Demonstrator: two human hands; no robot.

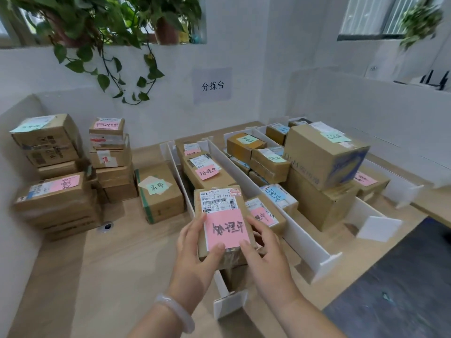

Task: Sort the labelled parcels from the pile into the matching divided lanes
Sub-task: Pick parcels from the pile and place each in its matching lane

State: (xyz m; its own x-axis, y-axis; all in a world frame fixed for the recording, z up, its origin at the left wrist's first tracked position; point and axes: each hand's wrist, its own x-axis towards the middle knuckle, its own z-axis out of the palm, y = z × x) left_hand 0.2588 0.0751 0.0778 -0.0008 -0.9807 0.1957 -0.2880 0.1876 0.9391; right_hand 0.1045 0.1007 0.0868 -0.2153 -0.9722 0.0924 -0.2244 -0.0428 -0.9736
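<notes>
Nearest the camera, both hands clamp one small cardboard parcel [220,223] from either side: the left hand [195,250], with a pale bangle [174,313] on its wrist, grips the left edge with its thumb on the pink note [225,230] stuck to the top, and the right hand [264,252] grips the right edge with its thumb on the note's lower corner. A printed shipping label sits above the pink note. The parcel is held over the near end of the leftmost lane, just above the white divider [227,301] that bounds that lane on the left. Behind it in the same lane lie more brown boxes with pink notes [207,172]. Just beside the held parcel on the right, another pink-noted box [264,215] lies against the next white divider [268,203]. Further right, lanes hold boxes with blue and green notes, among them a large carton [324,154] stacked on another. Left of the lanes, on the wooden table [109,264], a box with a green note [159,191] stands alone, and beyond it the pile [70,172] of taped parcels rises against the white partition. On the far wall hangs a paper sign [212,86], with trailing green plants [97,32] above.
</notes>
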